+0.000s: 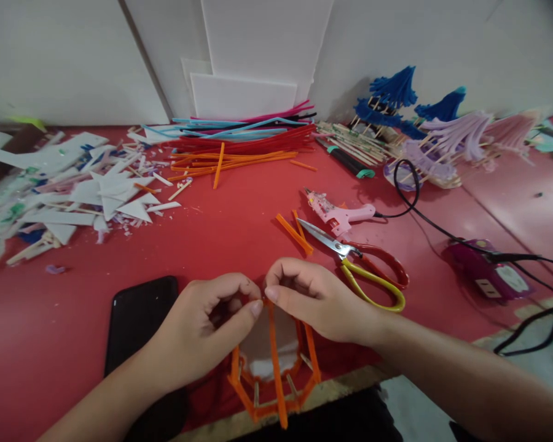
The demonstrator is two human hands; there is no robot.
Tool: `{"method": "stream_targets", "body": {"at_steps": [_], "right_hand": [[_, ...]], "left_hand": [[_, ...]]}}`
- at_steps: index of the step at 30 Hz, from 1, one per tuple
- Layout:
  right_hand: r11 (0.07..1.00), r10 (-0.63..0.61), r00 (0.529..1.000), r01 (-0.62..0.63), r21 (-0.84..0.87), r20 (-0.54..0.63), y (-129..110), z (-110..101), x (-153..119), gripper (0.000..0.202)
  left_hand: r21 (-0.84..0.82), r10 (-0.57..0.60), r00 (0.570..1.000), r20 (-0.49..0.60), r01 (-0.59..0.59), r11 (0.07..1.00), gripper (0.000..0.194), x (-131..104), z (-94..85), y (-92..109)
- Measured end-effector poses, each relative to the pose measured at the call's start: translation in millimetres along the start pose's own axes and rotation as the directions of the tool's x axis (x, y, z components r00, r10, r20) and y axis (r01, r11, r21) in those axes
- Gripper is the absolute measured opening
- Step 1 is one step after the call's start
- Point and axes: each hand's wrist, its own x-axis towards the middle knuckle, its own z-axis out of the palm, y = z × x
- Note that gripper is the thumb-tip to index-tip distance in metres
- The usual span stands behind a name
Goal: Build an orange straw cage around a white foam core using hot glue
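Observation:
An orange pipe-cleaner frame, many-sided with short wooden sticks around a pale base, sits at the table's front edge. One orange pipe cleaner runs lengthwise across its top. My right hand pinches the far end of this strip between thumb and fingers. Close beside it, my left hand has its thumb and curled fingers together at the frame's far left; what lies between them is hidden. Scissors with one red and one yellow handle lie right of my hands, near short orange pieces.
A pink glue gun trails a black cord to a purple power block. A black phone lies left. White scraps, bundled pipe cleaners, a black-handled tool and blue and lilac roofed models line the back.

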Motion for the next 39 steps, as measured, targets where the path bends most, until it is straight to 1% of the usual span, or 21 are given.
{"method": "stream_targets", "body": {"at_steps": [9, 13, 16, 20, 23, 25, 27, 28, 30, 31, 32, 34, 36, 39], "right_hand": [[0.993, 0.062, 0.997, -0.066, 0.095, 0.047, 0.5, -2.8, 4.1, 0.016], [0.994, 0.067, 0.996, -0.071, 0.082, 0.052, 0.0, -3.7, 4.1, 0.016], [0.994, 0.071, 0.996, -0.074, 0.080, 0.045, 0.4, -3.2, 3.8, 0.012], [0.992, 0.097, 0.993, -0.101, 0.070, 0.060, -0.5, -3.2, 2.8, 0.013], [0.997, 0.074, 0.995, -0.076, 0.029, 0.064, -2.8, -5.2, 1.8, 0.015], [0.999, 0.033, 0.999, -0.033, -0.001, 0.035, -3.4, -7.8, 1.7, 0.019], [0.999, -0.047, 0.997, 0.045, -0.026, -0.067, -2.3, -11.5, 2.3, 0.022], [0.994, -0.104, 0.984, 0.099, -0.042, -0.143, -1.1, -13.8, 2.8, 0.026], [0.980, -0.198, 0.932, 0.181, -0.084, -0.305, 1.9, -19.2, 3.7, 0.030], [0.976, -0.219, 0.904, 0.195, -0.100, -0.367, 3.3, -22.1, 4.0, 0.029], [0.976, -0.219, 0.888, 0.191, -0.108, -0.404, 4.4, -25.1, 4.1, 0.024], [0.985, -0.167, 0.893, 0.130, -0.115, -0.418, 5.3, -30.5, 3.4, 0.018], [0.990, -0.100, 0.919, 0.055, -0.126, -0.381, 4.8, -34.4, 1.8, 0.020], [0.992, -0.033, 0.943, -0.011, -0.129, -0.330, 3.2, -37.2, -1.2, 0.021]], "left_hand": [[-0.003, 0.025, 1.000, -0.005, -0.025, 1.000, 0.024, 1.0, 1.7, -1.2], [0.045, 0.045, 0.999, -0.023, -0.044, 0.998, 0.024, 1.3, 1.3, -0.1], [0.038, 0.041, 0.999, -0.018, -0.040, 0.998, 0.023, 2.9, 1.6, 0.3], [0.032, 0.032, 0.999, -0.015, -0.032, 0.999, 0.022, 3.8, 2.1, 0.2], [0.028, 0.026, 0.999, -0.021, -0.025, 0.999, 0.022, 3.4, 2.5, -0.8], [-0.005, 0.009, 0.998, -0.059, -0.010, 1.000, 0.021, 3.6, 2.4, -1.8], [-0.076, -0.025, 0.990, -0.141, 0.014, 0.997, 0.021, 4.6, 1.8, -2.5], [-0.123, -0.048, 0.981, -0.187, 0.025, 0.992, 0.020, 5.3, 1.1, -2.7], [-0.225, -0.109, 0.962, -0.249, 0.052, 0.973, 0.019, 6.3, -0.9, -2.5], [-0.267, -0.135, 0.956, -0.259, 0.064, 0.961, 0.019, 6.4, -2.1, -2.4], [-0.299, -0.155, 0.954, -0.258, 0.074, 0.951, 0.020, 6.2, -3.3, -2.3], [-0.333, -0.181, 0.954, -0.238, 0.095, 0.938, 0.022, 5.0, -5.5, -2.5], [-0.337, -0.194, 0.956, -0.218, 0.113, 0.935, 0.028, 3.8, -6.9, -4.0], [-0.358, -0.216, 0.945, -0.247, 0.118, 0.926, 0.034, 4.1, -7.2, -9.0]]}}
